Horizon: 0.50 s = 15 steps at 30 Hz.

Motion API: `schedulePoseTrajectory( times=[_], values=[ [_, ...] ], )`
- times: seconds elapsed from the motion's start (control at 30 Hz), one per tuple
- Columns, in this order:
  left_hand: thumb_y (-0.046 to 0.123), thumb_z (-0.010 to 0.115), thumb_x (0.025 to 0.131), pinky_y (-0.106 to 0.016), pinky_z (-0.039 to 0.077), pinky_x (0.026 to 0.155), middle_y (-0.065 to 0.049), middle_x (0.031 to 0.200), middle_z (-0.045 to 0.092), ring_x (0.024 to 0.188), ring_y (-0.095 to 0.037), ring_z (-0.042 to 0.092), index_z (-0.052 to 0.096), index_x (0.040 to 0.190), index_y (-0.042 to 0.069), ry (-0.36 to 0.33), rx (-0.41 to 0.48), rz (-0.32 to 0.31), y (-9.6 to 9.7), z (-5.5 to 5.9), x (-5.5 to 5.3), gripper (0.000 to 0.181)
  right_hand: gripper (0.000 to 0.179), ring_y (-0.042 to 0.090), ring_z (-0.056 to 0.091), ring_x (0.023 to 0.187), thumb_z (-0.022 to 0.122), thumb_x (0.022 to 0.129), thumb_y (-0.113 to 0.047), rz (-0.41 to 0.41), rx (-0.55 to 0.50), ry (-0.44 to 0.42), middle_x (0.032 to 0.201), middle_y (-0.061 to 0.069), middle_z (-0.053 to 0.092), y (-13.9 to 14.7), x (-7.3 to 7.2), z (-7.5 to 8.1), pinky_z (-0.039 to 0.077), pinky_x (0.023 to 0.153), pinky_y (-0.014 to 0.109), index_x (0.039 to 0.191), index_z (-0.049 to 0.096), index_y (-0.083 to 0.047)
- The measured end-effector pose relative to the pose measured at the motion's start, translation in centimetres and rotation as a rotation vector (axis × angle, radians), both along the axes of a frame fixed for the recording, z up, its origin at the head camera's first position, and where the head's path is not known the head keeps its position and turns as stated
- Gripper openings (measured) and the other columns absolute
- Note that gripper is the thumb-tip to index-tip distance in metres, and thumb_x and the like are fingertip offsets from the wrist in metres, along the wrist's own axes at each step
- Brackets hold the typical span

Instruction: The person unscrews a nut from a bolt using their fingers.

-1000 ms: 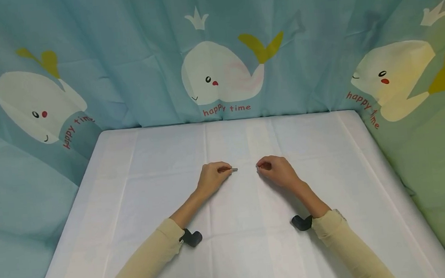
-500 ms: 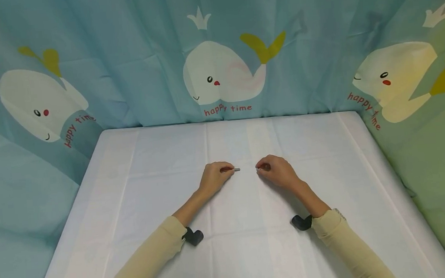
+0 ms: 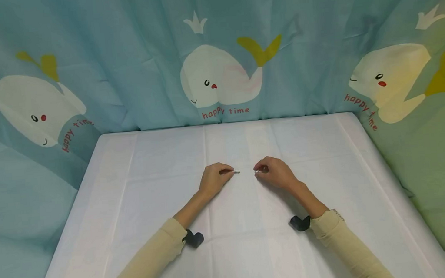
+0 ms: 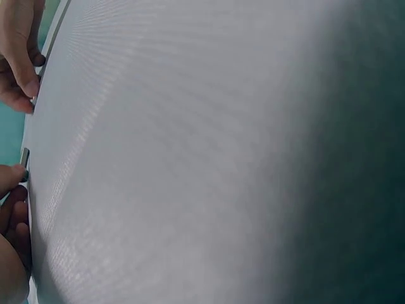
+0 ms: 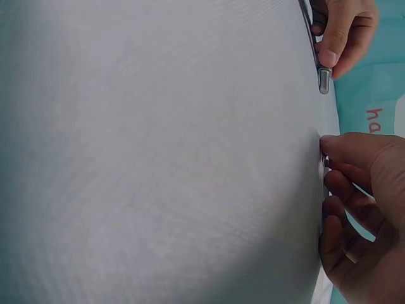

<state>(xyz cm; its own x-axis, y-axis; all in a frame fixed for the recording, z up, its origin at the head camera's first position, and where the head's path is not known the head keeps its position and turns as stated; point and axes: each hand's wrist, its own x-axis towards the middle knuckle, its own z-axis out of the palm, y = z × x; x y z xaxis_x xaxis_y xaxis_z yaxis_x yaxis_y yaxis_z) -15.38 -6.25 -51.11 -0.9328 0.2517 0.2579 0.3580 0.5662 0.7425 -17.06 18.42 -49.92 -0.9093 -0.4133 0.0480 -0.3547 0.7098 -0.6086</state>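
Between thumb and fingertips, my left hand (image 3: 214, 179) pinches a short silvery metal rod (image 3: 237, 172) that sticks out toward the right. The rod (image 5: 324, 81) shows a rounded, shiny end in the right wrist view. Across a small gap, my right hand (image 3: 279, 174) pinches a tiny shiny metal piece (image 3: 256, 171), mostly hidden by the fingers, so its kind cannot be told. In the right wrist view, a bit of this piece (image 5: 326, 161) glints below the thumb. The two metal parts are apart, at about the same height in the head view.
A white cloth (image 3: 239, 251) with fold lines covers the table. Blue-green curtains (image 3: 148, 88) with printed whales surround its back and sides. A black wrist camera (image 3: 194, 238) sits at the left cuff and another black camera (image 3: 300, 223) at the right cuff.
The gap between the hands has narrowed a little: my left hand has shifted slightly right, my right hand slightly left. Both keep their pinch. The head view has tilted slightly.
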Motion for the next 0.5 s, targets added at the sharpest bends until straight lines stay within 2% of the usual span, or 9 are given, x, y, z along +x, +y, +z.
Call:
schedulePoseTrajectory(
  times=[0.33, 0.5],
  values=[
    [0.007, 0.078, 0.088, -0.031, 0.057, 0.074, -0.009, 0.092, 0.074, 0.082, -0.02, 0.069, 0.077, 0.099, 0.001, -0.008, 0.032, 0.006, -0.6, -0.2, 0.0, 0.013, 0.017, 0.019, 0.06, 0.084, 0.072, 0.093, -0.02, -0.012, 0.008, -0.009, 0.093, 0.003, 0.066, -0.4, -0.1, 0.3, 0.052, 0.075, 0.038, 0.104, 0.075, -0.007],
    [0.009, 0.075, 0.09, -0.032, 0.056, 0.073, -0.009, 0.094, 0.073, 0.081, -0.02, 0.067, 0.075, 0.107, -0.002, -0.01, 0.059, 0.0, -1.0, 0.0, -0.3, 0.02, 0.019, 0.026, 0.063, 0.097, 0.067, 0.097, -0.019, -0.037, -0.009, 0.029, 0.106, 0.008, 0.068, 0.3, 0.2, 1.3, 0.052, 0.083, 0.044, 0.108, 0.074, -0.005]
  ],
)
